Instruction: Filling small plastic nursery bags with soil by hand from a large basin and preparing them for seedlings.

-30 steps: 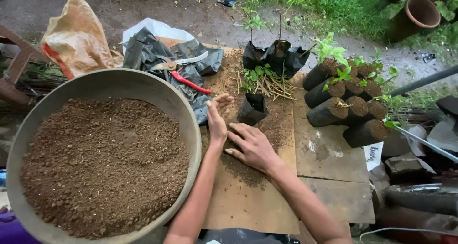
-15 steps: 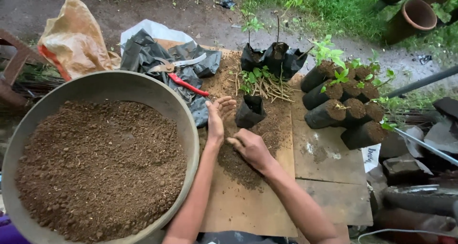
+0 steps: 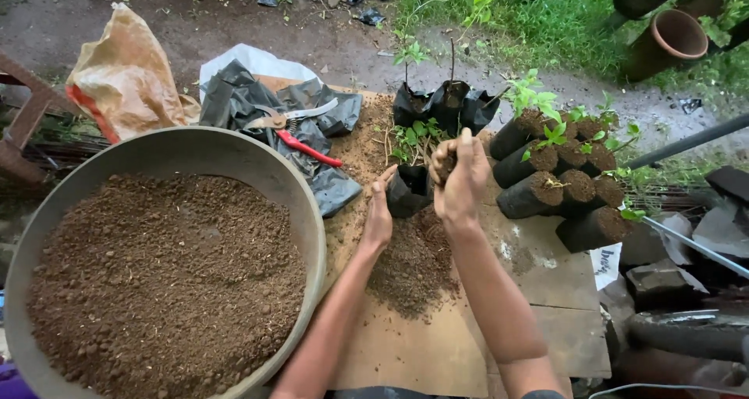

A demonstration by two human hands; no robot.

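Above black bag [image 3: 407,192], soil-filled right hand [image 3: 459,182]

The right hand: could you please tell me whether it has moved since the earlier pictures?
Yes. The right hand has risen from the loose soil on the board and now holds soil above the small black grow bag.

Bare damp earth [image 3: 234,24], green grass [image 3: 546,24] beyond, clay pot [image 3: 675,36] at upper right, soft outdoor daylight

Basin [image 3: 234,145] rim cut off below
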